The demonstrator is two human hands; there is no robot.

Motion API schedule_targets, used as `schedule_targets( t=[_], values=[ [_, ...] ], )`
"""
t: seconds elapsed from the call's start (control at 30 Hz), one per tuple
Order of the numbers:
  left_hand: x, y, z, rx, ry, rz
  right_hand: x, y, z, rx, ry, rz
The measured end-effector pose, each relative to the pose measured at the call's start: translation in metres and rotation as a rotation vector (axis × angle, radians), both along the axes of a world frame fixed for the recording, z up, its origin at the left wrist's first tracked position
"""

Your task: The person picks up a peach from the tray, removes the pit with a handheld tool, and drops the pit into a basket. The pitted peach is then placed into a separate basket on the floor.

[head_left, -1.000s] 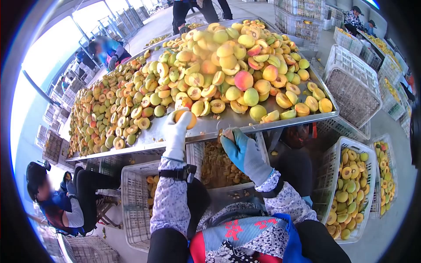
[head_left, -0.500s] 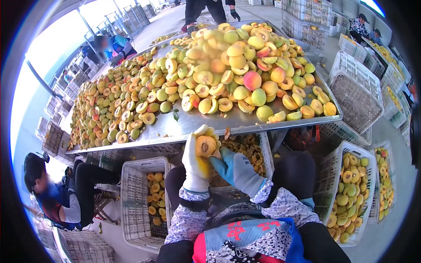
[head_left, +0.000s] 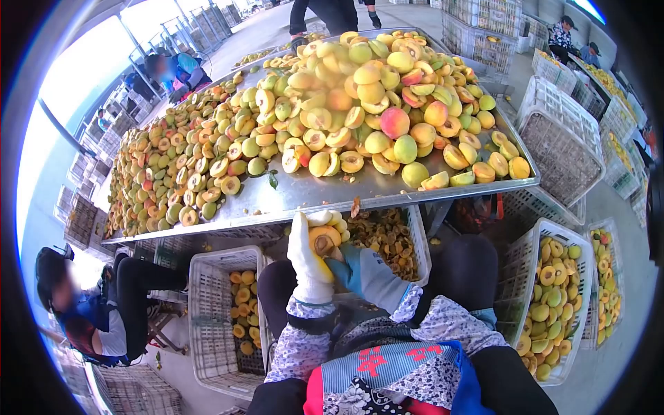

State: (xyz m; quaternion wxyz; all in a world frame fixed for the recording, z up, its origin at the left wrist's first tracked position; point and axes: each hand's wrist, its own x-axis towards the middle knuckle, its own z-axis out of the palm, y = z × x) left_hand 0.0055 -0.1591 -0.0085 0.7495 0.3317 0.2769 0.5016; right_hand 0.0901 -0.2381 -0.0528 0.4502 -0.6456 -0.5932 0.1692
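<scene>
My left hand (head_left: 307, 266), in a white glove stained yellow, is raised in front of the metal table's edge and wrapped round a halved apricot (head_left: 324, 240). The cut orange face with its brownish hollow is turned towards me. Against the lower right of the fruit press the fingers of my right hand (head_left: 370, 273), in a blue and pale grey glove. They are closed, and whatever they may hold is hidden. Below and beyond my hands, a white crate (head_left: 422, 252) contains brown pits or scraps (head_left: 387, 242).
The metal table (head_left: 277, 207) bears a big heap of whole and halved apricots (head_left: 373, 104). Crates with apricot halves stand left (head_left: 197, 311) and right (head_left: 515, 297) of my knees. One person (head_left: 97, 304) sits at the left; another (head_left: 332, 14) stands behind the table.
The view has shifted slightly. My right fingers have moved a little lower against the fruit, and the cut face in my left hand shows its hollow more plainly.
</scene>
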Motion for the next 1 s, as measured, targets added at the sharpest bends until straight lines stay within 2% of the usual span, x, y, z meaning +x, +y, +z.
schedule_targets(
  t=[0.2, 0.27, 0.33, 0.4, 0.47, 0.5, 0.53, 0.57, 0.7, 0.73, 0.8, 0.83, 0.9, 0.93, 0.97, 1.0],
  values=[
    [-0.009, 0.012, -0.010, 0.154, 0.036, -0.091, -0.005, -0.003, 0.000, 0.001, 0.268, 0.109],
    [-0.010, 0.014, -0.010, 0.190, 0.039, -0.133, -0.005, -0.001, 0.000, -0.069, 0.466, 0.192],
    [-0.010, 0.014, -0.008, 0.287, 0.155, -0.165, -0.005, -0.001, -0.009, -0.066, 0.432, 0.184],
    [-0.008, 0.012, -0.006, 0.260, 0.184, -0.157, -0.001, -0.003, -0.002, -0.060, 0.394, 0.175],
    [-0.009, 0.011, -0.007, 0.229, 0.213, -0.141, 0.005, -0.011, 0.032, -0.622, 0.986, 0.374],
    [-0.010, 0.012, -0.008, 0.159, 0.060, -0.227, 0.006, -0.014, 0.035, -0.624, 0.985, 0.377],
    [-0.010, 0.013, -0.008, 0.091, -0.094, -0.312, 0.010, -0.017, 0.037, -0.657, 1.222, 0.491],
    [-0.008, 0.013, -0.007, 0.093, -0.094, -0.312, 0.013, -0.019, 0.038, -0.683, 1.460, 0.604],
    [-0.001, 0.014, -0.007, 0.212, 0.084, -0.286, 0.015, -0.020, 0.033, -0.695, 1.559, 0.628],
    [-0.001, 0.014, -0.009, 0.207, 0.110, -0.289, 0.014, -0.021, 0.036, -0.696, 1.556, 0.626],
    [0.000, 0.015, -0.011, 0.204, 0.133, -0.292, 0.012, -0.023, 0.045, -0.715, 1.349, 0.428],
    [0.001, 0.014, -0.012, 0.167, 0.113, -0.347, 0.013, -0.023, 0.045, -0.714, 1.348, 0.426],
    [0.004, 0.016, -0.018, 0.130, 0.087, -0.404, 0.016, -0.025, 0.045, -0.694, 0.972, 0.374],
    [0.007, 0.018, -0.023, -0.003, -0.091, -0.444, 0.017, -0.025, 0.043, -0.694, 0.970, 0.372],
    [0.008, 0.019, -0.026, -0.138, -0.270, -0.479, 0.016, -0.026, 0.039, -0.611, 0.786, 0.331],
    [0.010, 0.018, -0.021, -0.264, -0.270, -0.389, 0.016, -0.027, 0.034, -0.525, 0.603, 0.291]
  ],
)
